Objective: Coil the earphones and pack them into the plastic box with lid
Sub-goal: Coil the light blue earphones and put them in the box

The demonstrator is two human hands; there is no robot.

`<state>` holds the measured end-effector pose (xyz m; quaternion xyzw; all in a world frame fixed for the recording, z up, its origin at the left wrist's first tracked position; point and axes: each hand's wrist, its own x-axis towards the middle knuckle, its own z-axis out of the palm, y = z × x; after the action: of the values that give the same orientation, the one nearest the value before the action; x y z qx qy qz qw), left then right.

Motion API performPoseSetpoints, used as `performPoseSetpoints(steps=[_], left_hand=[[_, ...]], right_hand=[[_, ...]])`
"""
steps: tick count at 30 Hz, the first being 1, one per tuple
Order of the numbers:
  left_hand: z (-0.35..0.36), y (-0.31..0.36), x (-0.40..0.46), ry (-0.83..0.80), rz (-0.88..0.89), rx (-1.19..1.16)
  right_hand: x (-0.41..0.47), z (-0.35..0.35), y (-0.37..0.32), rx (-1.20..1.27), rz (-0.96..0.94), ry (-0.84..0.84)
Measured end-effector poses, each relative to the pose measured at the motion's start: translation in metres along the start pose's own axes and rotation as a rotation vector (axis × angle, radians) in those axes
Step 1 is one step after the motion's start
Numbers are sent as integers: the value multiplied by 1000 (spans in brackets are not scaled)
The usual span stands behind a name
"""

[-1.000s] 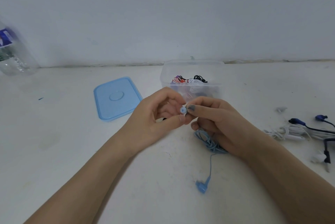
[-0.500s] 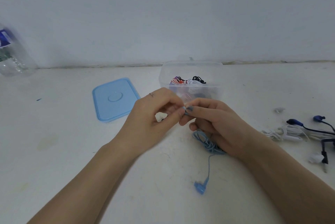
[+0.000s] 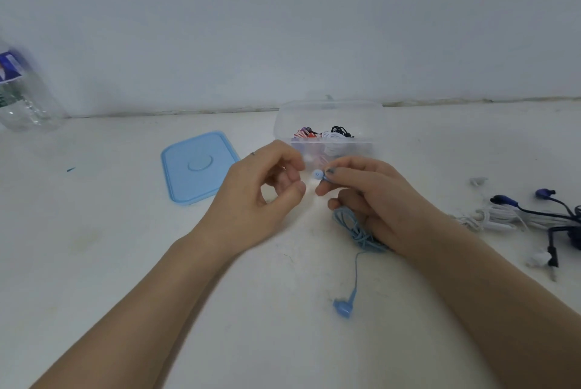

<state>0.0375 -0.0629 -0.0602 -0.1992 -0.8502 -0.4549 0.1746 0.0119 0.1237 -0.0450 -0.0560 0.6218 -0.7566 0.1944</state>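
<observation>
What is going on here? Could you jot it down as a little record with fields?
right hand: pinches a light blue earbud, with the bunched blue earphone cord under it
left hand: fingers curled, holding nothing, just short of the earbud
plug: lies loose on the table
plastic box: open, earphones already inside
blue lid: flat on the table, left of the box
waiting: white and dark earphones at far right

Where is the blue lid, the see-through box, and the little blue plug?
blue lid (image 3: pixel 198 167), head view, middle of its top.
see-through box (image 3: pixel 330 104), head view, back rim.
blue plug (image 3: pixel 342 308), head view, its body, lying on the table.
</observation>
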Motion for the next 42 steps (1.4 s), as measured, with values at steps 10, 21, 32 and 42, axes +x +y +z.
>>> performPoseSetpoints(steps=[10, 21, 32, 42], left_hand=[[7, 36, -10, -639, -153, 144], [10, 38, -11, -715, -137, 186], [22, 29, -12, -619, -63, 152], [17, 8, -1, -200, -193, 51]], right_hand=[[11, -18, -7, -330, -86, 248], [19, -34, 2, -894, -163, 256], [16, -30, -1, -1008, -193, 220], [5, -12, -16, -931, -514, 146]])
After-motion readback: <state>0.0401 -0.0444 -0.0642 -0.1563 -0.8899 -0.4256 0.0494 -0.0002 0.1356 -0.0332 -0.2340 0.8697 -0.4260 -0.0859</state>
